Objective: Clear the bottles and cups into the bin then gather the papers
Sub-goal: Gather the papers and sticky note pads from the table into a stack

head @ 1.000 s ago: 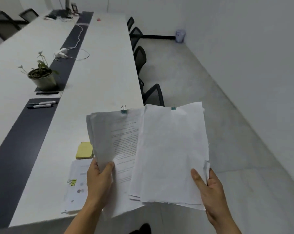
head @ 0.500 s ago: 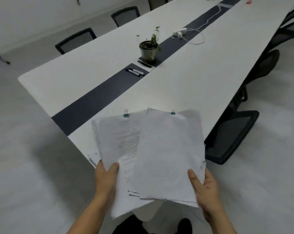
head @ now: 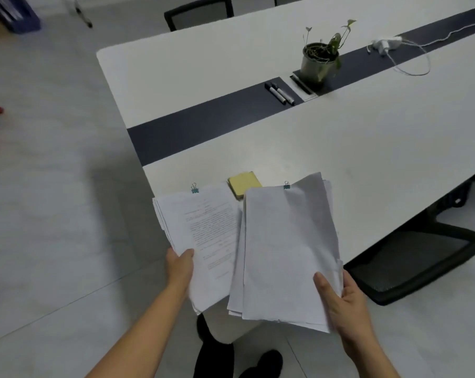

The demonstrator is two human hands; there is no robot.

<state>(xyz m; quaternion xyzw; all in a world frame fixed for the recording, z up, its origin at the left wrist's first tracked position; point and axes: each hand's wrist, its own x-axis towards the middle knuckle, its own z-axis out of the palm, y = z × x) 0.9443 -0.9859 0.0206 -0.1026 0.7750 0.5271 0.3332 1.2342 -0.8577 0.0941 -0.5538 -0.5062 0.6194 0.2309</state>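
Room: pale grey tiled floor (head: 53, 214) lay around a long white table (head: 367, 148) with a dark grey stripe down its middle, seen from just off the table's near corner.
Left hand: left hand (head: 179, 268) gripped the lower left edge of a clipped stack of printed white papers (head: 209, 230), thumb on top, fingers hidden beneath.
Right hand: right hand (head: 342, 301) gripped the lower right edge of a stack of blank-faced white papers (head: 288, 241), thumb pressed on the top sheet.
Papers: were held side by side over the table's near corner, blank-faced stack overlapping the printed stack's right edge.
Clips: small teal binder clip (head: 194, 188) sat at the top of the printed stack, second teal clip (head: 286, 185) at the top of the blank-faced one.
On the table: square yellow sticky-note pad (head: 243, 182) lay beyond the stacks, partly hidden by them; two black-and-white markers (head: 281, 94) lay on the stripe; green plant in a grey pot (head: 319, 61) stood just past them; white charger with looped cable (head: 386, 45) lay farther along.
Seating: black mesh chair (head: 416, 263) was tucked at the right side; another dark chair (head: 198, 12) stood at the far side.
Below: black shoes (head: 260, 364) showed between the forearms.
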